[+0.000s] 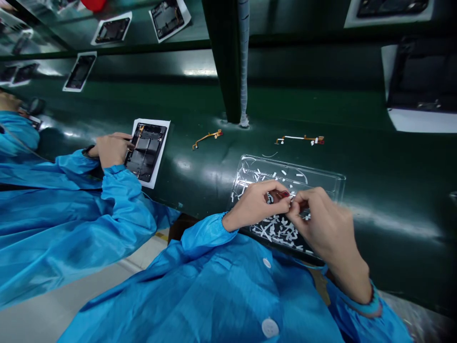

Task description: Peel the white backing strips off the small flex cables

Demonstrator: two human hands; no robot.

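At the near edge of the green desk (374,190), the left hand (255,205) and right hand (323,224) meet over a clear tray (321,174) littered with white scraps (276,228). The fingers of both hands are pinched on a small red-tipped piece (285,194) just above the tray. Farther back lie an orange flex cable (207,138) and a white flex cable (300,139), while at the left a co-worker's hand (110,148) rests on a dark device frame (146,150).

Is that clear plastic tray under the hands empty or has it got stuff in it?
Not empty: white strips lie scattered across the clear tray.
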